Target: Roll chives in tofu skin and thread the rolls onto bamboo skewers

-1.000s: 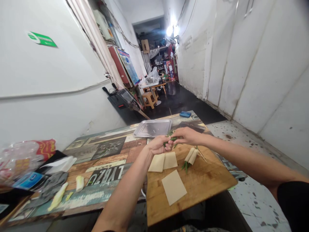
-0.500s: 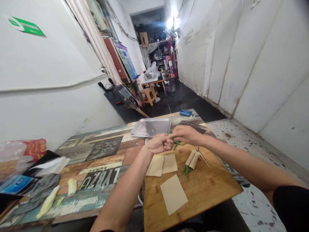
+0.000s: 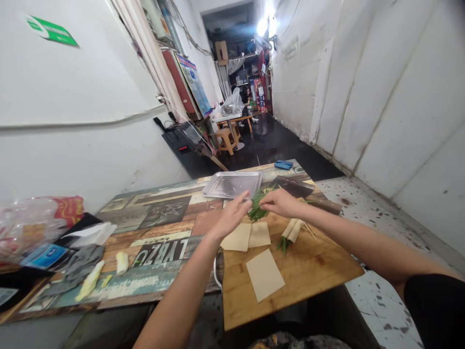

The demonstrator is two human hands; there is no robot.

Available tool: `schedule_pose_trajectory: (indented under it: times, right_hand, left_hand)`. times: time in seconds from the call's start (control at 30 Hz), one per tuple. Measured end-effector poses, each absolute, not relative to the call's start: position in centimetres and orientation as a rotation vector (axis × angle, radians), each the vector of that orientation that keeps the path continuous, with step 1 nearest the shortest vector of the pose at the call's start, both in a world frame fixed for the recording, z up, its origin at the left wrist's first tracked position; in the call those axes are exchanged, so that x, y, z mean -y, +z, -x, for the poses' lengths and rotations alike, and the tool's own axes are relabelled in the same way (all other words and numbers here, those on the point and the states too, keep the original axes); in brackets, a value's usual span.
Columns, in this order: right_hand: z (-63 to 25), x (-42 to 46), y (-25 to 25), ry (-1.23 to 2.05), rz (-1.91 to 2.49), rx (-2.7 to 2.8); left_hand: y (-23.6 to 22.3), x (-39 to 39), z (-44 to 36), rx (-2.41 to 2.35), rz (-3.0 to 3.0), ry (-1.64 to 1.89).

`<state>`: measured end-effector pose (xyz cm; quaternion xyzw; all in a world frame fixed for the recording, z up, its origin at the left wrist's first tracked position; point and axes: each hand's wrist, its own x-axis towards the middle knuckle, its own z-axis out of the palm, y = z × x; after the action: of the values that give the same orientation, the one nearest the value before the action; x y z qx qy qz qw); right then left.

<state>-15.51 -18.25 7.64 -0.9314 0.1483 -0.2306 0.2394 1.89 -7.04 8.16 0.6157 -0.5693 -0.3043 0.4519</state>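
My left hand has its fingers stretched out and apart, just left of a bunch of green chives at the far edge of the wooden cutting board. On the other side, my right hand has its fingers pinched on some of the chives. Nearer me lie thin tan sheets that look like tofu skin: an overlapping pair and a single sheet. Two rolled sheets with green ends poking out rest at the right, beside thin wooden skewers partly hidden by my right forearm.
A metal tray sits behind the board, with a blue object to its right. Pale yellow leaf pieces, a grey cloth and plastic bags lie on the table's left. Walls flank both sides.
My left hand has opened and moved slightly away from the chives, which now show as a bunch under my right fingers. The camera view has shifted a little.
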Motion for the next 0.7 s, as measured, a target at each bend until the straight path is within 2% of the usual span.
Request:
schedule_pose_trajectory:
  times: [0.17,0.33,0.5,0.6,0.7]
  right_hand:
    - [15.0,15.6,9.3,-0.583,2.571,-0.339]
    - [16.7,12.3,9.1,-0.579,2.376,-0.160]
    - [17.8,9.7,6.2,-0.514,2.082,-0.092]
    - [17.8,9.1,4.2,-0.558,2.004,-0.119]
    - [17.8,8.9,2.5,-0.600,1.962,-0.192]
  left_hand:
    - [8.8,6.4,0.4,1.655,-1.431,-0.886]
    - [8.4,3.3,0.1,1.640,-1.200,-1.573]
    - [6.8,-0.5,-0.5,1.307,-1.031,-1.995]
    - [5.7,-1.8,0.3,0.984,-1.020,-2.024]
    - [5.2,-2.4,1.3,0.786,-1.141,-1.902]
